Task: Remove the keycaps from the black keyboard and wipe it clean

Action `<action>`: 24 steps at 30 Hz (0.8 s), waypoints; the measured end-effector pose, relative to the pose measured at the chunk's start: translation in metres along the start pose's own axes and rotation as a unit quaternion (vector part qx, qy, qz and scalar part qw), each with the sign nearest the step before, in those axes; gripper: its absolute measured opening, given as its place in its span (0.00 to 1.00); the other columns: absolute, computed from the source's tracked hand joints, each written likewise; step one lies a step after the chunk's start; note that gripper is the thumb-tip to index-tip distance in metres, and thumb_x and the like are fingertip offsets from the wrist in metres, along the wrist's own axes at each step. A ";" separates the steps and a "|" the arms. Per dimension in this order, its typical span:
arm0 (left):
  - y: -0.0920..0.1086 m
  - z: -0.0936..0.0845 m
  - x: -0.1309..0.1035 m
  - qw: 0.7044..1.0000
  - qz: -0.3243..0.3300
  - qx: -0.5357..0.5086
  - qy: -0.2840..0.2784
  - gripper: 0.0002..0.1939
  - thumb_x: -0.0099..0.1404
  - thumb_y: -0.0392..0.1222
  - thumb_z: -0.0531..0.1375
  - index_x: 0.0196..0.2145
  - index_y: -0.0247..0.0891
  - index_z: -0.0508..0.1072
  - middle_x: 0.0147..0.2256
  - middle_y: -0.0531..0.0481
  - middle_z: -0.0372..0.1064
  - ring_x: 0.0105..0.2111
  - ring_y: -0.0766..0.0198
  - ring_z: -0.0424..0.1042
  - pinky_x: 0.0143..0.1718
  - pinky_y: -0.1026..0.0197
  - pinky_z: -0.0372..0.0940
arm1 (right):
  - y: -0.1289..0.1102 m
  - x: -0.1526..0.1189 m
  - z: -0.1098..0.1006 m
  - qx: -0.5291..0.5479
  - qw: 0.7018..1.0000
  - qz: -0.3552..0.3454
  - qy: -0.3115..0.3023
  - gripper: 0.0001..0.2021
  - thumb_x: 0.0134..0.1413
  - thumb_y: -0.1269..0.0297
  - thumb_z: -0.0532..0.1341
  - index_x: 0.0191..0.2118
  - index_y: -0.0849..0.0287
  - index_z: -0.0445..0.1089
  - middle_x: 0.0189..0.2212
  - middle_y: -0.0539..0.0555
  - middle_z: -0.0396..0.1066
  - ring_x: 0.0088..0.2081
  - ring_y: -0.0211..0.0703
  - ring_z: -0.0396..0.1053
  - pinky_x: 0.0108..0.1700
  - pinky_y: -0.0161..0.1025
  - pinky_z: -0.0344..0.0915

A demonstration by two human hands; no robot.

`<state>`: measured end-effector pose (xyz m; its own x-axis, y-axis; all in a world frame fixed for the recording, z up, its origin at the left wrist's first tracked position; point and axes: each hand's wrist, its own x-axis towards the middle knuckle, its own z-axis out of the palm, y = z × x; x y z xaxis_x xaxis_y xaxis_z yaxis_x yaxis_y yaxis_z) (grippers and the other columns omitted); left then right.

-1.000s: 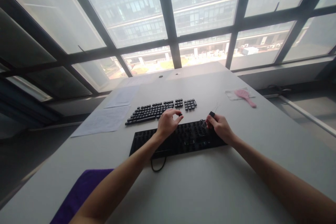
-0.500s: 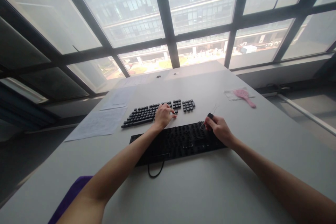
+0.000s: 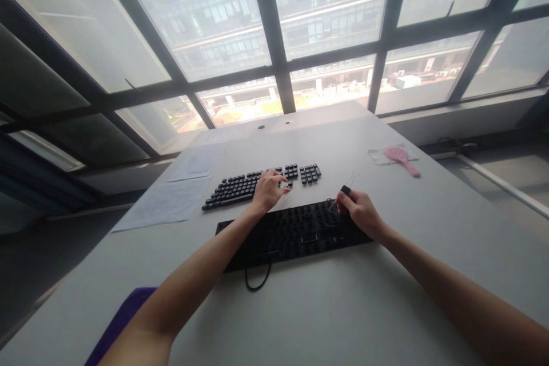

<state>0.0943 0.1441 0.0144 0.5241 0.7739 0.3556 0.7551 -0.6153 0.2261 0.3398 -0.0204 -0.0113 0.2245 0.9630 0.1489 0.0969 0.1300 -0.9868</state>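
Note:
My left hand [image 3: 268,190] is over the laid-out black keycaps [image 3: 235,189], thumb and forefinger apart, with a small keycap [image 3: 290,184] just beside their tips. The keycaps lie in rows on the table, as on a keyboard, and my hand hides part of them. In my right hand [image 3: 358,210] is a wire keycap puller [image 3: 345,189] with a black handle. Thin wire sticks out of both its ends. That hand is above the right end of a black keyboard base [image 3: 295,234], which appears largely without caps. My left forearm covers the base's left part.
A short black cable [image 3: 258,287] loops out at the base's near edge. Sheets of paper [image 3: 160,206] lie on the left of the white table [image 3: 343,303]. A pink hairbrush [image 3: 401,159] rests on a clear bag at the right. Windows [image 3: 326,6] rise beyond the far edge.
My left thumb and forefinger have spread apart, and a small keycap now sits by their tips. The right hand still holds the puller. The view has shifted slightly.

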 end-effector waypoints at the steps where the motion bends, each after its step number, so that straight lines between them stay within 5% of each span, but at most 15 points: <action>1: 0.003 -0.002 0.000 1.000 0.005 -0.002 -0.001 0.12 0.55 0.41 0.71 0.39 0.41 0.81 0.41 0.47 0.70 0.44 0.53 0.65 0.48 0.53 0.62 | -0.001 0.000 0.000 0.000 1.000 0.002 0.002 0.19 0.59 0.50 0.60 0.26 0.60 0.70 0.20 0.51 0.69 0.23 0.42 0.66 0.29 0.38 0.61; 6: 0.050 -0.018 -0.022 0.996 0.074 -0.040 0.008 0.07 0.66 0.40 0.62 0.41 0.39 0.77 0.41 0.46 0.69 0.44 0.54 0.65 0.49 0.53 0.61 | 0.000 0.000 0.000 -0.010 1.000 -0.001 0.001 0.19 0.59 0.50 0.60 0.26 0.60 0.70 0.19 0.51 0.69 0.23 0.42 0.66 0.29 0.38 0.61; 9: 0.093 -0.024 -0.053 0.985 0.142 -0.079 -0.055 0.09 0.71 0.45 0.57 0.38 0.38 0.73 0.36 0.47 0.69 0.39 0.58 0.67 0.43 0.56 0.62 | 0.001 0.001 -0.001 -0.014 1.000 -0.009 0.000 0.19 0.60 0.50 0.59 0.26 0.60 0.70 0.20 0.51 0.69 0.24 0.42 0.66 0.29 0.38 0.61; 13: 0.131 -0.015 -0.086 0.964 0.215 -0.078 -0.135 0.16 0.63 0.53 0.65 0.37 0.38 0.70 0.36 0.48 0.69 0.38 0.56 0.66 0.40 0.56 0.63 | 0.000 0.002 0.000 -0.012 1.000 -0.008 0.011 0.19 0.59 0.50 0.59 0.27 0.60 0.70 0.19 0.51 0.68 0.23 0.41 0.66 0.28 0.38 0.61; 24: 0.128 0.016 -0.103 0.957 0.196 -0.193 -0.096 0.08 0.65 0.43 0.64 0.39 0.36 0.75 0.38 0.46 0.71 0.40 0.58 0.68 0.43 0.57 0.66 | 0.000 0.002 0.000 -0.008 1.000 -0.012 0.010 0.19 0.59 0.50 0.59 0.26 0.60 0.70 0.19 0.51 0.69 0.23 0.41 0.66 0.28 0.38 0.62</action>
<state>0.1433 -0.0116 -0.0079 0.8277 0.4629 0.3173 0.3039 -0.8449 0.4402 0.3398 -0.0184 -0.0113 0.2418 0.9544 0.1750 0.1187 0.1499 -0.9816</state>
